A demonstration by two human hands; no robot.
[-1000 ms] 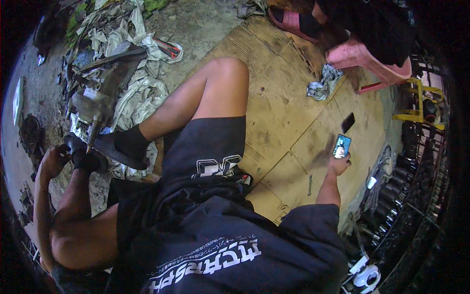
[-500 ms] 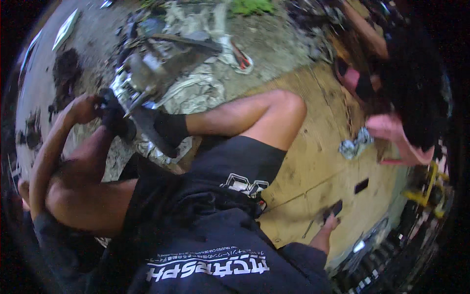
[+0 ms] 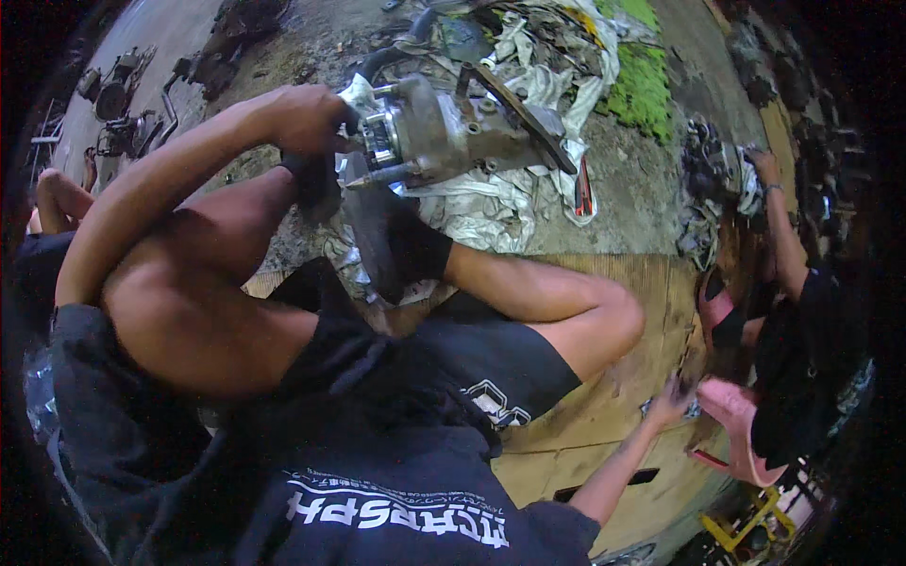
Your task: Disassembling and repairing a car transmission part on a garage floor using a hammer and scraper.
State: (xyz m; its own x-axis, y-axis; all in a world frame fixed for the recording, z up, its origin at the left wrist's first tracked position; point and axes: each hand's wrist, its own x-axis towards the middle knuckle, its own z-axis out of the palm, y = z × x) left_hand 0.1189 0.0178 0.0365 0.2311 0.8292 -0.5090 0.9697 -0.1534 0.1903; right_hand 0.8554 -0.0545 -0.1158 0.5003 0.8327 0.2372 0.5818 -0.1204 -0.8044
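Observation:
My left hand (image 3: 307, 121) is at the near left end of a greasy metal housing (image 3: 425, 141), its fingers curled. Whatever they may grip is hidden. Shiny round parts and projecting studs show at that end of the housing, and a scrap of white cloth (image 3: 357, 92) lies just beyond my fingers. On the right, my right hand (image 3: 672, 398) reaches over a crumpled grey-blue rag (image 3: 694, 409) on the wooden board, its darkened fingers apart and slightly blurred. Two flat dark rectangular things, one of them a phone-like slab (image 3: 644, 476), lie near my right forearm.
A dark metal bar (image 3: 524, 118) crosses the housing's far end. White plastic sheeting (image 3: 481, 208) and a red-and-black tool (image 3: 583, 189) lie around it. Another person (image 3: 797, 340) sits at right by a pink plastic seat (image 3: 731, 415). Greasy parts (image 3: 113, 94) stand far left.
My right hand has let go of the dark slab, now on the board, and moved forward to the rag. The view has turned; my left hand remains near the housing.

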